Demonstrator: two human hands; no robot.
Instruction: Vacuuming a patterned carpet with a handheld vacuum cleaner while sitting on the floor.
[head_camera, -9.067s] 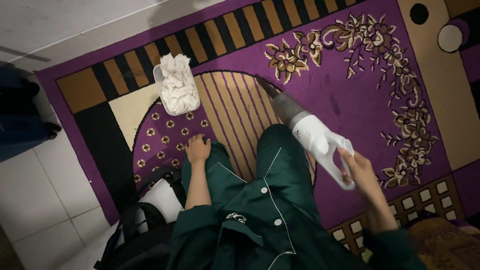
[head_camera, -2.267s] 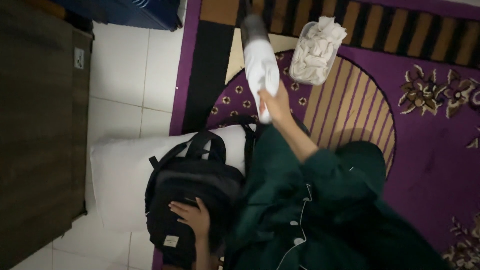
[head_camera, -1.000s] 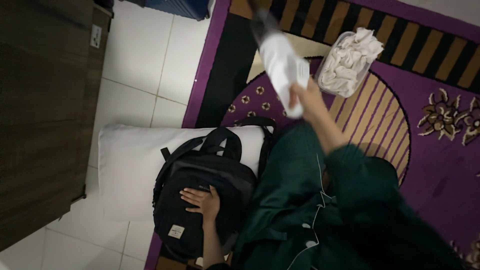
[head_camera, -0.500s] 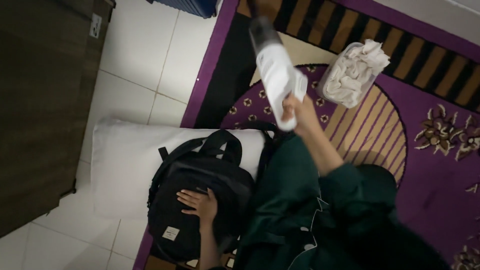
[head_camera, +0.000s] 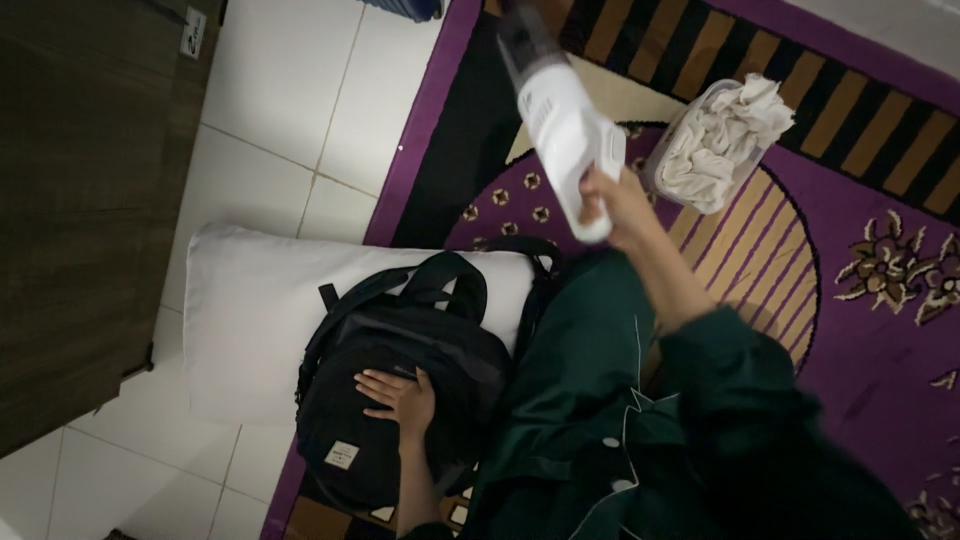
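— What are the fingers doing?

— The right hand (head_camera: 612, 200) is wrapped around the grip of a white handheld vacuum (head_camera: 560, 125). The left hand (head_camera: 400, 398) lies flat, fingers spread, on a black backpack (head_camera: 400, 380).

— How would the vacuum handle?

— I'd judge it rigid and light enough for one hand, with smooth plastic; the rear grip is the natural hold.

— Which way does it point?

— Its long axis runs away from the person, with the dark nozzle over the purple rug (head_camera: 880, 330).

— What's nearby?

— A clear tub of white cloths (head_camera: 720, 150) is just right of it; the backpack rests on a white pillow (head_camera: 250, 320).
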